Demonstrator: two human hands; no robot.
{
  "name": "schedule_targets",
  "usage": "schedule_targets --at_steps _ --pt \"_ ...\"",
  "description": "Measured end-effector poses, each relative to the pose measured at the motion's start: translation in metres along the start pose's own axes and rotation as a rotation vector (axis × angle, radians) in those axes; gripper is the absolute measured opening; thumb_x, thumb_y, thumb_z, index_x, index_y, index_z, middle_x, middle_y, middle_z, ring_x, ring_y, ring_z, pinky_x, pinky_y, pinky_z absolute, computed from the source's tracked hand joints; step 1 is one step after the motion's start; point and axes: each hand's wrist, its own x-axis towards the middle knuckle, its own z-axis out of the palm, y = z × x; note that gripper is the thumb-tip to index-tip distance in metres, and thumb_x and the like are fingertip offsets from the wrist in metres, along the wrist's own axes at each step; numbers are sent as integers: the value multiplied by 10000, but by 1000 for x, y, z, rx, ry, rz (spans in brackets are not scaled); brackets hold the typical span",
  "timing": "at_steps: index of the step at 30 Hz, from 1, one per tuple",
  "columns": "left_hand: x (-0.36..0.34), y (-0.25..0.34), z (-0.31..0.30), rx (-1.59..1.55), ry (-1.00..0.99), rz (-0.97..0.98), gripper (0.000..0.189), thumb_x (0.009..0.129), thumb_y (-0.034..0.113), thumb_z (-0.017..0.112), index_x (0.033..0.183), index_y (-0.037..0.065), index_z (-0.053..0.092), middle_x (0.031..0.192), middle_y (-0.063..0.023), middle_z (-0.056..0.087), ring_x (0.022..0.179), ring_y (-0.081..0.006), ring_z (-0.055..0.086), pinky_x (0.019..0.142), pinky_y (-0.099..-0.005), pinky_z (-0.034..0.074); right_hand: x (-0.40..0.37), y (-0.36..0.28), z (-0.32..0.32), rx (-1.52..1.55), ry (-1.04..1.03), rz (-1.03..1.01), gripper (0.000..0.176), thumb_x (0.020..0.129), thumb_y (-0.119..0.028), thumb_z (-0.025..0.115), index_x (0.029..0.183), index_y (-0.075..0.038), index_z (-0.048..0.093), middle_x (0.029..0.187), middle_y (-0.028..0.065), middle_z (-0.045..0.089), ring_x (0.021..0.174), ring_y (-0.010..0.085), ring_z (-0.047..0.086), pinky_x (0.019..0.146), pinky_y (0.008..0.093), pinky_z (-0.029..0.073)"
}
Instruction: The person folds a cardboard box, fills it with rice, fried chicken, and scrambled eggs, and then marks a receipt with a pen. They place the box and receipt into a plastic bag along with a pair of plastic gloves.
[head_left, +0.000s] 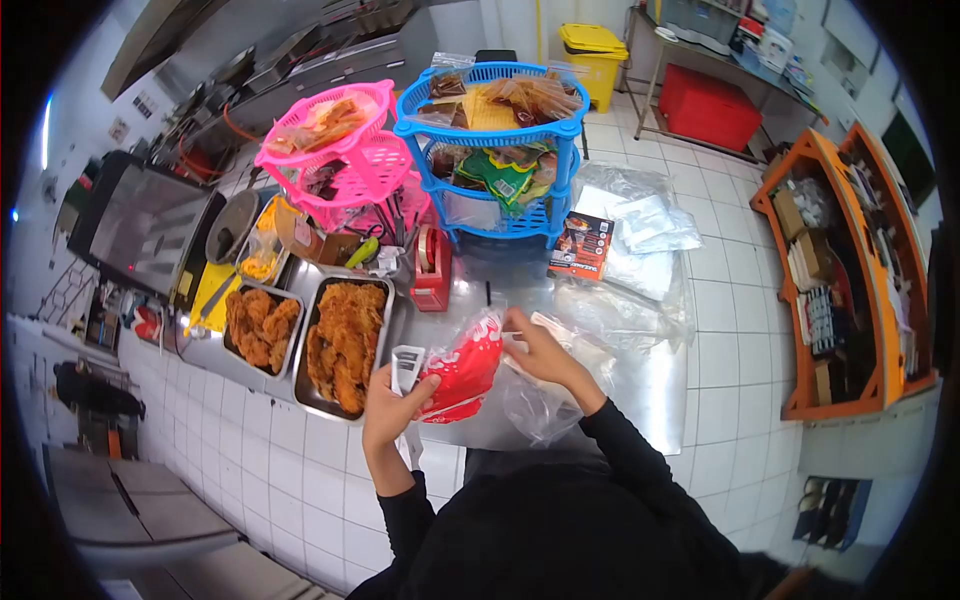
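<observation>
My left hand [392,400] grips the lower edge of a red packet [462,368] that sits inside a clear plastic bag [535,405]. A pair of white tongs [405,368] pokes up beside that hand; whether the hand also holds them I cannot tell. My right hand [540,350] pinches the open top of the clear bag, just right of the red packet. Both hands hover over the steel counter [650,385], next to a metal tray of fried chicken [345,345]. Black sleeves cover both arms.
A second tray of fried chicken [258,328] lies further left. A pink tiered basket [345,150] and a blue tiered basket [495,140] hold sachets at the back. A red tape dispenser [432,265], clear bags [640,235], a yellow bin [592,55] and orange shelving [850,270] surround the counter.
</observation>
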Motion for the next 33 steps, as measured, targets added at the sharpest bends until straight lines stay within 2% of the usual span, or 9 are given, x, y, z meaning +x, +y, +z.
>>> schedule_targets --at_steps 1,3,7,10,15,22,26,28,33 --pt "-3 -9 7 -16 19 62 198 780 160 773 829 31 631 595 22 571 436 -29 465 387 -187 331 -9 -9 -15 1 -23 -1 448 845 -143 658 1219 -70 423 1215 204 561 1121 361 555 944 392 442" --pt "-17 -4 30 -53 51 67 217 767 172 785 837 29 637 601 24 575 440 -27 464 391 -187 335 -29 -23 -40 955 68 126 455 895 -134 627 1265 -78 369 1278 188 542 1137 293 569 934 379 462" --pt "-45 2 68 -2 55 48 213 766 168 782 849 29 644 604 24 578 442 -26 467 397 -190 339 -60 -71 -68 786 199 -198 548 856 -96 684 1287 -94 345 1274 161 549 1128 234 571 909 375 483" --pt "-64 19 83 45 -54 97 194 768 152 772 847 32 641 613 35 575 473 -26 487 414 -200 348 -68 -86 -85 150 286 -471 651 752 -41 779 1280 -102 402 1158 138 624 1028 214 631 830 333 518" --pt "-70 33 89 40 -60 131 253 735 187 809 780 55 598 569 26 545 401 -35 429 365 -201 307 -84 -103 -98 6 269 -470 456 801 7 707 1198 -66 495 1003 130 670 851 207 680 722 297 550" --pt "-53 41 88 191 20 247 233 818 153 732 974 -3 658 756 30 634 628 -23 528 548 -199 425 -102 -119 -134 -274 193 -535 259 853 46 617 1102 -5 569 921 104 681 758 168 682 670 263 542" --pt "-48 46 85 282 -4 109 225 823 135 721 986 -6 657 800 25 646 714 -29 539 645 -215 449 -104 -128 -152 -197 82 -321 219 863 60 584 1076 6 578 899 89 671 726 152 664 654 260 529" --pt "-46 50 88 268 -37 214 216 813 124 725 975 -3 660 788 22 648 719 -37 549 655 -225 459 -102 -127 -161 -209 318 -182 347 844 88 559 1168 -36 546 841 117 649 741 216 668 675 279 528" --pt "-40 50 94 226 -83 284 191 791 111 743 931 5 668 771 24 645 706 -33 544 635 -226 457 -120 -159 -136 171 327 -405 412 862 85 545 1249 -37 475 837 116 648 797 247 676 747 315 513"
